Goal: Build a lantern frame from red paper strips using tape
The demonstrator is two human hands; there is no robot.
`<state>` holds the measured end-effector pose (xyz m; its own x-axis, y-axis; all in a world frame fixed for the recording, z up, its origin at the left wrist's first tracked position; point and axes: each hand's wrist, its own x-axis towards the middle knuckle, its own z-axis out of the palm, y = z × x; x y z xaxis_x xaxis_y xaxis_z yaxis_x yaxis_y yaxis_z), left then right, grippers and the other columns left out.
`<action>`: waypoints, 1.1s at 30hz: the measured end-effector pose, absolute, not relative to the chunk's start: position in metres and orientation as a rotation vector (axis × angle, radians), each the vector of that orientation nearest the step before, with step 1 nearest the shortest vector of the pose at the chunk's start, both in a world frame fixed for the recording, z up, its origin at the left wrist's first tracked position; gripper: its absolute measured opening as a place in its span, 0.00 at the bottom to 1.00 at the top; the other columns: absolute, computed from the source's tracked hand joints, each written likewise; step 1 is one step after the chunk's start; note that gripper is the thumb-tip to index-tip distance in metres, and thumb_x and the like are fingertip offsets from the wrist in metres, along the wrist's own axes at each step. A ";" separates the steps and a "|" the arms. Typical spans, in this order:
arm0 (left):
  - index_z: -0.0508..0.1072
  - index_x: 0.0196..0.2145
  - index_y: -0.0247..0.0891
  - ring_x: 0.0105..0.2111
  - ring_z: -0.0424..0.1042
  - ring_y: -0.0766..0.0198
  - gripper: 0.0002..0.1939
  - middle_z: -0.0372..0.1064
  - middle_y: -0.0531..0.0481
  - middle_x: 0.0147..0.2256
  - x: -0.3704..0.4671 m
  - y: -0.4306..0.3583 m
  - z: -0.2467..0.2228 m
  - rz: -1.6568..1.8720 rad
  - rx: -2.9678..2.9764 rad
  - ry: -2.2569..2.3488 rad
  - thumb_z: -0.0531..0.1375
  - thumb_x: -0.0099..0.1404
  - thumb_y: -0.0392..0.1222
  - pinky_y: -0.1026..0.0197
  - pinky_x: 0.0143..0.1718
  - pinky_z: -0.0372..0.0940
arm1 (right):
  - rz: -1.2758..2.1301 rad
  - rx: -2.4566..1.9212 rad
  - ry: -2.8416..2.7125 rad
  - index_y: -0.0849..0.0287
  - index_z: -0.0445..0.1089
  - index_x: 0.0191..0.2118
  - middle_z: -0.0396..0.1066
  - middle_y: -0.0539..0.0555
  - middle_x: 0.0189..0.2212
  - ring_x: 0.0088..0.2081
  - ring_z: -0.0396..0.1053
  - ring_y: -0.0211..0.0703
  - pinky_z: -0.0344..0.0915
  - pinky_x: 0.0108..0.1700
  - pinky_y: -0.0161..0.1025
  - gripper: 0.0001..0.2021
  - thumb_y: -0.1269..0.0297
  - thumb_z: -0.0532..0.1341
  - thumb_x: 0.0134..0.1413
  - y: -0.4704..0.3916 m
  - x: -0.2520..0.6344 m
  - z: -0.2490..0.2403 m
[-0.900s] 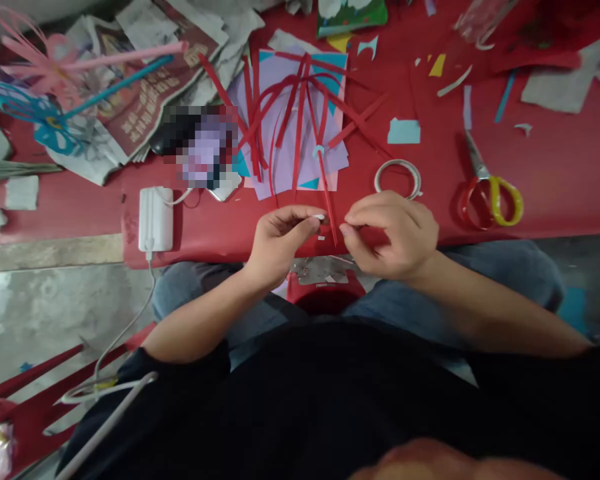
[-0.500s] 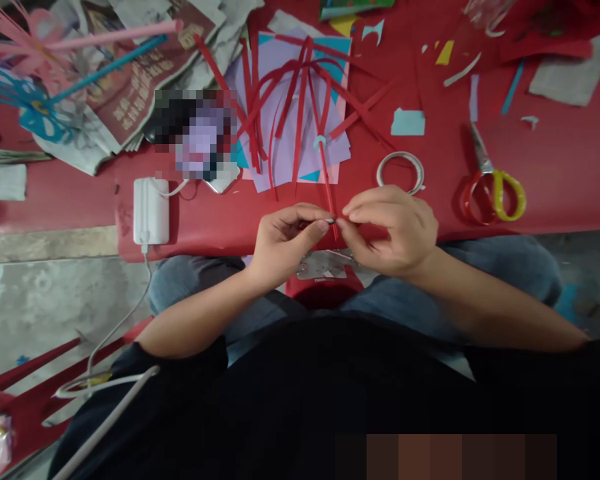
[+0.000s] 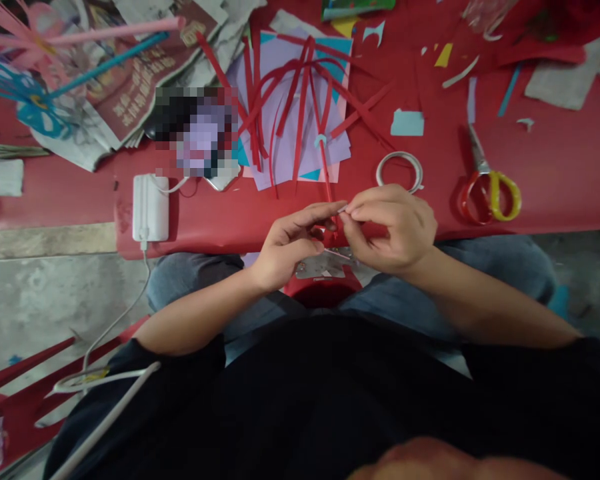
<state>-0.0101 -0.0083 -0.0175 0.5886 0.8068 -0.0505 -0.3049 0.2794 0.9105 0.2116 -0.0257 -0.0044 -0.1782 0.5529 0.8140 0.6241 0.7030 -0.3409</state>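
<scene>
At the table's front edge, my right hand [image 3: 391, 223] pinches a small whitish strip [image 3: 342, 209] between thumb and index finger. My left hand [image 3: 297, 240] is open, its thumb apart from the fingers. Its index fingertip reaches to the strip, close to my right fingertips. Just beyond both hands lies a red paper stem [image 3: 326, 172] with a pale blue band [image 3: 320, 141] around it. Long red paper strips [image 3: 307, 67] fan out from that band over a stack of lilac, blue and pink paper [image 3: 287, 160]. The stem's near end is partly hidden by my fingers.
A tape roll [image 3: 400, 171] and scissors [image 3: 490, 193] with red and yellow handles lie to the right. At left are a white power bank [image 3: 151, 208] with a cable, newspapers [image 3: 145, 80], and pink and blue [image 3: 40, 107] paper flowers. Paper scraps are scattered farther back.
My left thumb has come away from its fingers, opening that pinch. The whitish strip that was at my left fingertips is now pinched by my right hand.
</scene>
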 end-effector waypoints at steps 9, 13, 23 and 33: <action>0.82 0.66 0.55 0.64 0.77 0.47 0.36 0.79 0.48 0.66 -0.022 0.004 -0.010 0.714 1.324 0.555 0.73 0.60 0.39 0.50 0.60 0.71 | -0.147 -0.989 -1.962 0.48 0.69 0.45 0.81 0.46 0.38 0.31 0.75 0.38 0.68 0.29 0.40 0.09 0.73 0.60 0.72 -0.020 0.217 -0.008; 0.80 0.69 0.56 0.62 0.78 0.48 0.37 0.77 0.47 0.67 -0.024 0.004 -0.012 0.703 1.335 0.504 0.74 0.62 0.41 0.49 0.61 0.71 | -0.218 -0.946 -1.989 0.48 0.65 0.43 0.81 0.45 0.38 0.28 0.71 0.37 0.64 0.28 0.41 0.10 0.74 0.61 0.70 -0.017 0.219 -0.008; 0.79 0.70 0.54 0.63 0.76 0.44 0.36 0.74 0.44 0.71 -0.022 -0.002 0.003 0.679 1.255 0.451 0.77 0.65 0.52 0.44 0.64 0.74 | -0.233 -0.818 -1.968 0.50 0.58 0.37 0.83 0.47 0.41 0.30 0.73 0.37 0.66 0.29 0.40 0.16 0.75 0.66 0.65 -0.021 0.228 -0.006; 0.76 0.72 0.56 0.62 0.81 0.45 0.42 0.73 0.43 0.72 -0.019 -0.008 0.005 0.646 1.115 0.410 0.79 0.62 0.55 0.46 0.59 0.79 | -0.190 -0.976 -2.003 0.50 0.61 0.34 0.83 0.48 0.43 0.32 0.76 0.40 0.73 0.32 0.43 0.15 0.71 0.65 0.71 -0.028 0.231 -0.008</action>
<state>-0.0194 -0.0075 0.0050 0.7493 0.6621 0.0123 -0.2705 0.2890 0.9183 0.2313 -0.0280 -0.0078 -0.3091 0.5654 0.7647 0.6993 0.6801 -0.2202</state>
